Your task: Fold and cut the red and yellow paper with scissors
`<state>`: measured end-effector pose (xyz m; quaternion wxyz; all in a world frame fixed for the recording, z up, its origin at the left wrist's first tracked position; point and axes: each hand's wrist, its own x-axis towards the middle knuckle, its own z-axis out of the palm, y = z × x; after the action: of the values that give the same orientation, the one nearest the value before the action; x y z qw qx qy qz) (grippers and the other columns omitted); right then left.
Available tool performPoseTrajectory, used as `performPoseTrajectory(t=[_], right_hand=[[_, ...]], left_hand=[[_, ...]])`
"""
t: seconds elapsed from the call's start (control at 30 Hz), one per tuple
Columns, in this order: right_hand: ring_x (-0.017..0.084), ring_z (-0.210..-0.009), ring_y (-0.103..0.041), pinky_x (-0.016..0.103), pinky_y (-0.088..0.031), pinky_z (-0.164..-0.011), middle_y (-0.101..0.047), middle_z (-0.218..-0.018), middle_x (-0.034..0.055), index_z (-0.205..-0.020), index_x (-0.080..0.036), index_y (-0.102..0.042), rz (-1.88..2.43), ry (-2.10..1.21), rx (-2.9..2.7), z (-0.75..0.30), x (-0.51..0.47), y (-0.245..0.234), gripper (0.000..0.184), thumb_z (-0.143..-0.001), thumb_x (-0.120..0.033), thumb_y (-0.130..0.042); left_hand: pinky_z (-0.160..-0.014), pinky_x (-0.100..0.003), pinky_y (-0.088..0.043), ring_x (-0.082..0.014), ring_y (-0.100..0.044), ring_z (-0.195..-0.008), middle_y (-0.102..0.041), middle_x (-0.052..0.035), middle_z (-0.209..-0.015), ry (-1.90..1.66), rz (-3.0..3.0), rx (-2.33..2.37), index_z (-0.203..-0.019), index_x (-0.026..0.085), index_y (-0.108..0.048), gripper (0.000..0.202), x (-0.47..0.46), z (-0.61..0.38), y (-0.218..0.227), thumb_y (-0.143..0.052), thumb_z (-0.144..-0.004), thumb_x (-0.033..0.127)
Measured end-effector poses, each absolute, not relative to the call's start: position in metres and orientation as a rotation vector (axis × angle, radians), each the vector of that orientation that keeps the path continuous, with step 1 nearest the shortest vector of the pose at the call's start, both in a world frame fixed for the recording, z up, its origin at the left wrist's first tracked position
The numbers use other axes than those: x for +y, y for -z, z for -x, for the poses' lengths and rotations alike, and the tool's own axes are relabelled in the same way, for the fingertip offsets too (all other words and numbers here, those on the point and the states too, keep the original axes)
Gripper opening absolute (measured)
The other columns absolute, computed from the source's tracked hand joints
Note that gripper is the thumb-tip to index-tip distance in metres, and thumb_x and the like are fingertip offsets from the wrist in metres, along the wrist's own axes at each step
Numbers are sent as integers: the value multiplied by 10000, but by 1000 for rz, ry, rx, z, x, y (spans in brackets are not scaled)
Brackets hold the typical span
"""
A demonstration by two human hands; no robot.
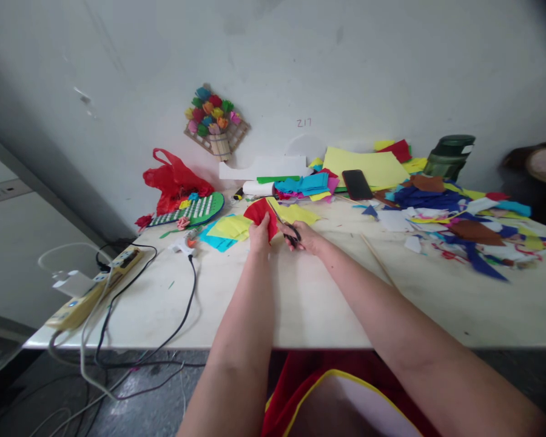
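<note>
Left hand (pixel 259 234): thumb and fingers pinching a red sheet (pixel 256 210) by its near part, the rest fanning out beyond the fingertips. Right hand (pixel 306 237): fingers closed about the black handles of a pair of scissors (pixel 292 232), blades pointing forward and left, at the sheet's right side; whether they bite the edge, cannot tell. Red sheet: one, thin, paper or light fabric, uncertain which; judged light, soft and limp, little prone to slip, liable to crease or tear under a hard pull. Best hold: flat between thumb and fingers at the near part, clear of the blades, lightly taut. Just left of the left hand: yellow sheet (pixel 230 227) overlapping a blue sheet (pixel 219 243); farther left, a white glue gun (pixel 182 245), corded. Just beyond the hands: a second yellow sheet (pixel 303 213). Right of the right hand: a slim wooden stick (pixel 377 260); beyond it, a heap of mixed scraps (pixel 475 232). Farther ahead, right: smartphone (pixel 357 184), dark screen up.
</note>
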<state>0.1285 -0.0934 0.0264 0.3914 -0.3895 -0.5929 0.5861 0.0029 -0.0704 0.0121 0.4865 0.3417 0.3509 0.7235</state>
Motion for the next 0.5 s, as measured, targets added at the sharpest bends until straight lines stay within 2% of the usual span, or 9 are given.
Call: performPoseTrajectory(t=[0.23,0.5], right_hand=[[62,-315,-469,145,-214,-237,-508,-426,-25,-611,-162,-450,1008,-1454,-1506,-129,-94,-27,433,-649,-549,-640],[53,-293,-437,150,-196,-236,-480,-416,-40,-610,-165,-440,1033,-1458,-1472,-128,-96,-30,420,-646,-524,-655]], left_hand=[[-741,-341,-490,-215,-642,-776,-672,-120,-854,-1726,-860,865,-830,108,-632,360,-73,-5,-13,-694,-618,392],[-725,-334,-491,-203,-641,-750,-672,-121,-862,-1734,-889,846,-844,105,-632,376,-71,-4,-10,-684,-625,405]])
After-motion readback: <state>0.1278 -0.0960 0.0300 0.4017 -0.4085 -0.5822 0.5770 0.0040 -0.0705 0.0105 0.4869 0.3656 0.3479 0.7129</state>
